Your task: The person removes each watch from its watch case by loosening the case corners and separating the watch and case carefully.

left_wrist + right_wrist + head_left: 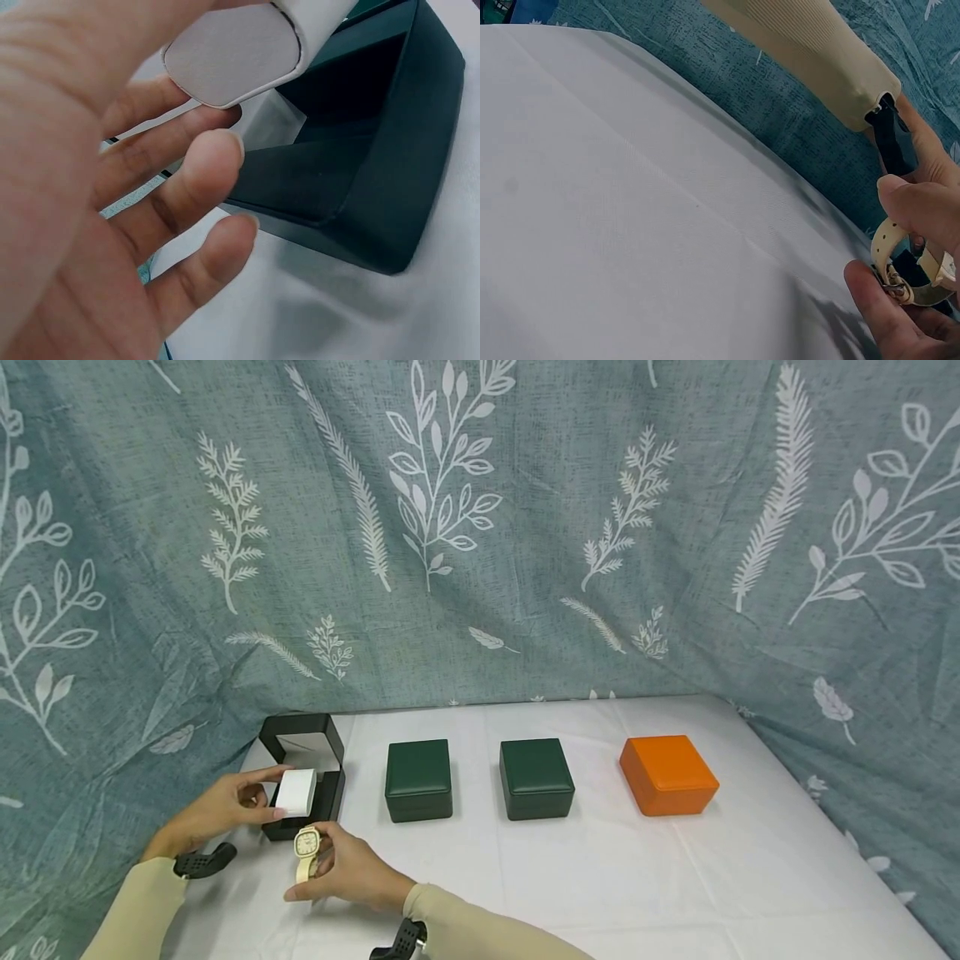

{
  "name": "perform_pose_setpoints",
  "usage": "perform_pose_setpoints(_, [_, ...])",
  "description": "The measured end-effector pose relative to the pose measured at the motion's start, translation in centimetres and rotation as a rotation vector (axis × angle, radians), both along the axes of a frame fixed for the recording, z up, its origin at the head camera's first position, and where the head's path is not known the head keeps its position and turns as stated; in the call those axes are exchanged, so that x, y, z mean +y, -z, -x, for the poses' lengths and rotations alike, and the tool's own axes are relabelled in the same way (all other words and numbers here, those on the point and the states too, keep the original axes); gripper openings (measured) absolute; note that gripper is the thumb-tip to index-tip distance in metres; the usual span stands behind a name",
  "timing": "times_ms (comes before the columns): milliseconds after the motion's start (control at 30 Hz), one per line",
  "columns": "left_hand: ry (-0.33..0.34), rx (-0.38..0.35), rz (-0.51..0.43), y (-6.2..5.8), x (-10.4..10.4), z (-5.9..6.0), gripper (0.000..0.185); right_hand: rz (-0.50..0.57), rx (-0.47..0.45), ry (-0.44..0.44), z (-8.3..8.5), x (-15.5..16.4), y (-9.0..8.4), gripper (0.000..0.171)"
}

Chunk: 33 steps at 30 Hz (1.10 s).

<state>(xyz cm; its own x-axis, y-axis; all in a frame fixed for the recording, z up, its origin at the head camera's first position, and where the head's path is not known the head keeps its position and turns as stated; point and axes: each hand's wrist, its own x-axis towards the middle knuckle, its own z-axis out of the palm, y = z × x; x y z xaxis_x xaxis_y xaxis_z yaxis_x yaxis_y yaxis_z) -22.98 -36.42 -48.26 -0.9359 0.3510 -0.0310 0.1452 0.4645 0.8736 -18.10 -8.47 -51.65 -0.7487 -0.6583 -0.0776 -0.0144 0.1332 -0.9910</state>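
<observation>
At the left of the head view, my left hand (231, 799) pinches a white watch cushion (296, 792) between thumb and fingers. The cushion is held over a dark watch box (327, 806) whose lid stands raised. In the left wrist view, the cushion's flat end (234, 56) faces the camera and the box's dark inside (337, 97) shows behind it. My right hand (358, 870) holds a cream wristwatch (307, 843) in front of the box, its dial showing. The watch's buckled strap (885, 247) forms a loop in the right wrist view.
Two closed green boxes (418, 781) (537, 779) stand along the middle of the white-covered table (600, 877). Farther right is a closed orange box (670, 775). A leaf-patterned teal cloth (525, 543) hangs behind the table and down its sides.
</observation>
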Motion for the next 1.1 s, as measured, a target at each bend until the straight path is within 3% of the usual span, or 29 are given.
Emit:
perform_pose_setpoints(200, [0.003,-0.003,0.011,0.0,0.0,-0.1,0.078,0.076,-0.104,0.002,-0.5,-0.3,0.3,0.075])
perform_pose_setpoints(333, [0.006,0.002,0.026,0.0,0.0,-0.1,0.079,0.064,-0.158,0.038,-1.0,-0.8,0.4,0.074])
perform_pose_setpoints(567, [0.013,0.006,0.045,-0.1,0.1,-0.1,0.079,0.037,-0.144,0.097,-1.5,-1.2,0.5,0.050])
perform_pose_setpoints(700, [0.018,0.014,0.049,-0.1,0.1,-0.2,0.078,0.015,-0.130,0.113,-1.5,-1.3,0.5,0.046])
perform_pose_setpoints(800, [0.022,0.015,0.050,-0.1,0.1,-0.2,0.078,0.003,-0.128,0.113,-1.5,-1.4,0.4,0.046])
perform_pose_setpoints(1100, [0.026,0.031,0.033,0.3,-0.2,-0.2,0.075,0.000,-0.125,0.098,-1.7,-1.6,0.3,0.023])
